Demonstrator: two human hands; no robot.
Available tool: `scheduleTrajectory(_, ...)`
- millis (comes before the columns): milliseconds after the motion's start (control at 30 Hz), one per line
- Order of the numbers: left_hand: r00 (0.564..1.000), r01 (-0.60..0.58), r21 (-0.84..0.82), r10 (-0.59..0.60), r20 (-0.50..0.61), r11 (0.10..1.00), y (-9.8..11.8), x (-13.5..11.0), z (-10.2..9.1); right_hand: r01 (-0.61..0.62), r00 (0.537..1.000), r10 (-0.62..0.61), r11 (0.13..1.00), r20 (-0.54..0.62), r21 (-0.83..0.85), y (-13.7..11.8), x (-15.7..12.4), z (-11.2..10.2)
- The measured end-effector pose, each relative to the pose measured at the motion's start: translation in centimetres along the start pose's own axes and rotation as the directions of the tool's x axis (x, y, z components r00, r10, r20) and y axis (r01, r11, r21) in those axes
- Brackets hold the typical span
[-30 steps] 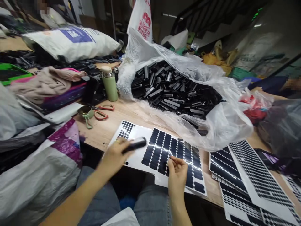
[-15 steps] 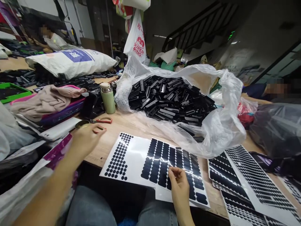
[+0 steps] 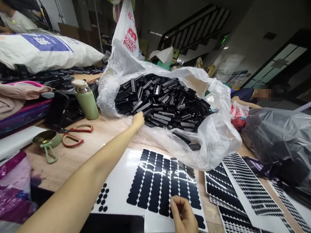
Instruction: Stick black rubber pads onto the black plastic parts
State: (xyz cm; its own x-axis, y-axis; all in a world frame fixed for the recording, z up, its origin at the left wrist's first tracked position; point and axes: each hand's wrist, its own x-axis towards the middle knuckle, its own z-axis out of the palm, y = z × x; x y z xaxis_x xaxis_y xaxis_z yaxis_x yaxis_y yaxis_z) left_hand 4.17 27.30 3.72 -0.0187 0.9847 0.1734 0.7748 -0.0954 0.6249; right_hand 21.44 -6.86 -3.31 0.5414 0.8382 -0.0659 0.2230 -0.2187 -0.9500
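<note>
Movement is all in the left hand point(image 3: 138, 120). A second ago it was over the sticker sheet point(image 3: 155, 181) with a black part in its grip. Half a second ago it was swinging out empty, away from the clear plastic bag point(image 3: 218, 139). Now the arm is stretched forward and the hand rests at the bag's near-left mouth, against the edge of the heap of black plastic parts point(image 3: 165, 103). The fingers curl down onto the heap and are hidden behind the knuckles, so I cannot tell whether they have closed on a part or only touch the pile.

The right hand point(image 3: 183, 213) has barely shifted. It sits on the near side of the bag, at the sheet's near edge, with thumb and forefinger pinched together on the sheet among its black pads. The sheet lies flat on the table just in front of the bag, with further sheets point(image 3: 243, 191) stacked to the right of it.

Left of the bag stand a green flask point(image 3: 86, 100) and, nearer the wearer, red-handled scissors point(image 3: 75, 134).
</note>
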Motion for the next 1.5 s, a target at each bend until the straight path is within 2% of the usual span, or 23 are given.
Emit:
scheduleTrajectory(67, 1.000, 0.016, -0.046, -0.015, 0.021, 0.999, -0.8, -1.7, -1.9, 0.042, 0.983, -0.034, 0.998, 0.180, -0.040, -1.7, 0.7, 0.2)
scheduleTrajectory(133, 0.997, 0.009, -0.130, 0.001, 0.074, 0.991, -1.9, -5.0, -4.7, 0.107, 0.943, -0.074, 0.991, 0.325, -0.084, -3.7, 1.8, 1.2)
scheduleTrajectory(200, 0.989, 0.015, -0.284, 0.027, 0.146, 0.959, -3.2, -9.7, -7.8, 0.194, 0.884, -0.134, 0.977, 0.448, -0.091, -5.5, 3.3, 3.0)
scheduleTrajectory(233, 0.982, 0.058, -0.350, 0.009, 0.187, 0.935, -4.0, -12.5, -9.1, 0.236, 0.859, -0.162, 0.967, 0.485, -0.093, -6.3, 4.0, 4.2)
scheduleTrajectory(300, 0.942, 0.233, -0.426, -0.093, 0.323, 0.874, -5.6, -18.3, -11.0, 0.292, 0.838, -0.199, 0.950, 0.507, -0.110, -7.7, 5.3, 6.8)
scheduleTrajectory(333, 0.900, 0.327, -0.453, -0.126, 0.418, 0.829, -6.3, -21.1, -11.5, 0.321, 0.818, -0.203, 0.937, 0.538, -0.135, -8.3, 5.7, 8.3)
scheduleTrajectory(367, 0.853, 0.411, -0.474, -0.146, 0.501, 0.779, -6.9, -23.6, -11.7, 0.365, 0.779, -0.207, 0.917, 0.592, -0.159, -8.7, 5.8, 9.7)
scheduleTrajectory(433, 0.779, 0.515, -0.500, -0.138, 0.611, 0.696, -7.9, -27.7, -11.5, 0.479, 0.652, -0.213, 0.859, 0.728, -0.178, -9.5, 5.1, 12.4)
scheduleTrajectory(467, 0.763, 0.536, -0.501, -0.135, 0.632, 0.679, -8.2, -29.1, -11.3, 0.535, 0.583, -0.197, 0.823, 0.789, -0.190, -9.7, 4.4, 13.6)
scheduleTrajectory(533, 0.781, 0.516, -0.489, -0.152, 0.605, 0.703, -8.6, -30.8, -11.0, 0.633, 0.483, -0.158, 0.743, 0.862, -0.219, -9.8, 2.7, 15.4)
scheduleTrajectory(600, 0.833, 0.461, -0.471, -0.184, 0.522, 0.752, -8.8, -31.3, -10.8, 0.696, 0.454, -0.136, 0.671, 0.880, -0.255, -9.7, 1.1, 16.4)
scheduleTrajectory(667, 0.869, 0.426, -0.479, -0.200, 0.452, 0.768, -9.2, -31.3, -10.8, 0.719, 0.456, -0.137, 0.638, 0.879, -0.274, -9.4, 0.1, 16.7)
scheduleTrajectory(733, 0.878, 0.423, -0.501, -0.206, 0.432, 0.755, -9.5, -31.2, -10.8, 0.719, 0.457, -0.148, 0.642, 0.877, -0.266, -9.2, -0.4, 16.8)
scheduleTrajectory(867, 0.871, 0.451, -0.526, -0.226, 0.436, 0.721, -10.1, -31.6, -10.4, 0.722, 0.459, -0.177, 0.645, 0.870, -0.250, -9.1, -0.7, 16.9)
scheduleTrajectory(933, 0.850, 0.501, -0.553, -0.259, 0.459, 0.666, -10.2, -31.8, -10.2, 0.704, 0.454, -0.171, 0.671, 0.874, -0.234, -9.3, -0.9, 16.6)
scheduleTrajectory(1000, 0.819, 0.564, -0.586, -0.299, 0.490, 0.582, -10.3, -31.9, -10.0, 0.634, 0.491, -0.170, 0.743, 0.854, -0.216, -9.6, -1.3, 15.7)
scheduleTrajectory(1067, 0.798, 0.600, -0.613, -0.324, 0.508, 0.514, -10.3, -32.0, -9.9, 0.524, 0.571, -0.151, 0.824, 0.807, -0.217, -9.7, -2.0, 14.4)
scheduleTrajectory(1100, 0.794, 0.606, -0.621, -0.332, 0.510, 0.496, -10.4, -32.0, -9.9, 0.472, 0.609, -0.133, 0.853, 0.782, -0.223, -9.7, -2.4, 13.8)
scheduleTrajectory(1167, 0.793, 0.609, -0.632, -0.341, 0.505, 0.479, -10.3, -32.0, -9.8, 0.403, 0.650, -0.096, 0.884, 0.754, -0.236, -9.5, -3.2, 12.8)
scheduleTrajectory(1367, 0.799, 0.602, -0.647, -0.355, 0.486, 0.469, -10.1, -32.2, -9.7, 0.365, 0.703, -0.085, 0.896, 0.706, -0.255, -9.0, -4.5, 12.7)
scheduleTrajectory(1500, 0.806, 0.592, -0.649, -0.352, 0.476, 0.478, -10.3, -32.3, -9.5, 0.387, 0.703, -0.100, 0.884, 0.704, -0.261, -9.1, -4.9, 13.0)
